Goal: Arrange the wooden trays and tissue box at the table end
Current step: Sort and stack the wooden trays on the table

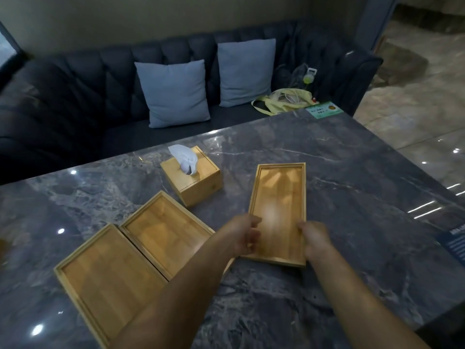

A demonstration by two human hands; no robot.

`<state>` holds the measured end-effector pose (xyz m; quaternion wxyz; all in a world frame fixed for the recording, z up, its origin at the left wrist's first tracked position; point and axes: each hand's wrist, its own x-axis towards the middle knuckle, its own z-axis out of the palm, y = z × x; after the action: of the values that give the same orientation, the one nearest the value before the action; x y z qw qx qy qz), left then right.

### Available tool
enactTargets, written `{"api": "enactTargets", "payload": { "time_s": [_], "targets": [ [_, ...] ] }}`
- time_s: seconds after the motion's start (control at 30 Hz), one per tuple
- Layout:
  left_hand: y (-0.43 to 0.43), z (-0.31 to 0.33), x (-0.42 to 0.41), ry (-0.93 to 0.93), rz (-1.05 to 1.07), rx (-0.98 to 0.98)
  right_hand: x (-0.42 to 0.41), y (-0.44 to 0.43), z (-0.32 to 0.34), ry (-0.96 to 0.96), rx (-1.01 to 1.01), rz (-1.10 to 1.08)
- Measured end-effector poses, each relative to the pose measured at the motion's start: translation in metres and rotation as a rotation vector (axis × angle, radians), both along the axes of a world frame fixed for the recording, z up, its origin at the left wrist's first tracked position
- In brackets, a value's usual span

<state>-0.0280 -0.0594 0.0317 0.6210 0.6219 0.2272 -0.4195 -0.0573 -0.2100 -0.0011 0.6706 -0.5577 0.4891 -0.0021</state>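
Note:
Three wooden trays lie on a dark marble table (352,222). The narrow tray (279,195) lies in the middle, lengthwise away from me. My left hand (245,234) grips its near left edge and my right hand (314,239) grips its near right edge. Two wider trays lie side by side at the left: the middle tray (163,227) and the near-left tray (108,280), their edges touching. A wooden tissue box (198,182) with a white tissue (183,157) sticking out stands behind them, close to the far table edge.
A dark sofa (75,96) with two grey cushions (176,94) runs along the far side of the table. A yellow bag (284,100) lies on its seat. A green card (324,109) sits at the table's far right corner. Shiny floor lies to the right.

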Motion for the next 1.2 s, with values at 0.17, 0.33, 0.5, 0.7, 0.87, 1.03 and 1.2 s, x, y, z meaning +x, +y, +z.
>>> {"api": "enactTargets", "payload": {
  "time_s": [0.17, 0.33, 0.5, 0.7, 0.87, 1.03, 1.2],
  "targets": [
    [0.008, 0.004, -0.005, -0.189, -0.040, 0.021, -0.002, 0.010, -0.005, -0.009, -0.269, 0.000],
    [0.034, 0.016, 0.003, -0.534, 0.015, 0.198, 0.000, 0.002, 0.012, -0.181, -0.364, 0.067],
    [0.052, 0.035, 0.007, -0.667, 0.020, 0.120, 0.012, 0.010, 0.043, -0.318, -0.377, 0.214],
    [0.079, 0.053, 0.008, -0.683, 0.170, -0.031, 0.024, 0.039, 0.067, -0.382, -0.376, 0.387],
    [0.114, 0.049, -0.003, -0.691, 0.132, 0.020, 0.033, 0.061, 0.070, -0.391, -0.419, 0.585],
    [0.145, 0.031, -0.029, -0.609, 0.127, 0.083, 0.041, 0.084, 0.063, -0.438, -0.471, 0.875],
    [0.163, 0.009, -0.051, -0.533, 0.192, 0.265, 0.045, 0.113, 0.049, -0.504, -0.553, 1.078]
  ]
}}
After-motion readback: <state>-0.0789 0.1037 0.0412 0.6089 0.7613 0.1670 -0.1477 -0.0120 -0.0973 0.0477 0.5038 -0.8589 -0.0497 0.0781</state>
